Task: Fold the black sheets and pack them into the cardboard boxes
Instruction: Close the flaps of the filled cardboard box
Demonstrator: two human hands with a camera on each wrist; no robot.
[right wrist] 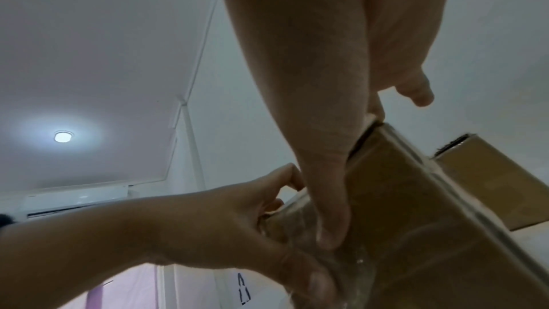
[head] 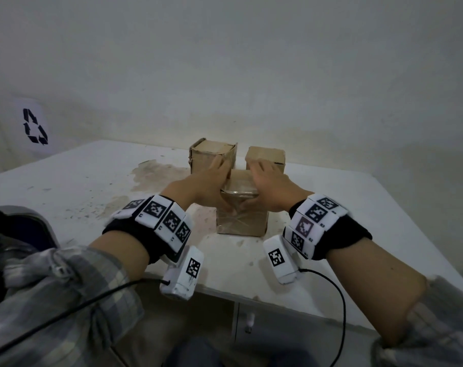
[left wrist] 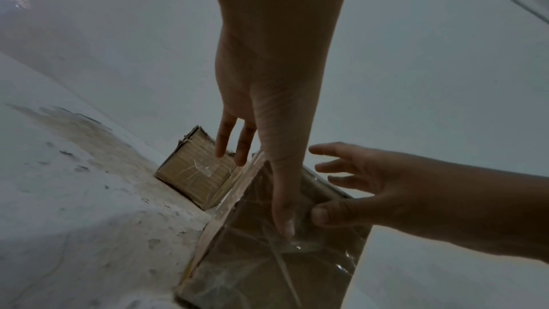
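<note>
Your left hand [head: 206, 181] and right hand [head: 271, 184] lie released, fingers straight, over the top of the taped cardboard box [head: 242, 221], thumbs touching its front face. It stands between them, near the middle of the table [head: 66, 186].

A bare workroom, plainly used for packing: blank white walls [head: 225, 62], a stained, chipped counter [head: 66, 186] bearing taped boxes [head: 242, 221], a recycling sign [head: 35, 126] beyond its left edge, ceiling lamp [right wrist: 63, 136], wall air conditioner [right wrist: 77, 199].
</note>
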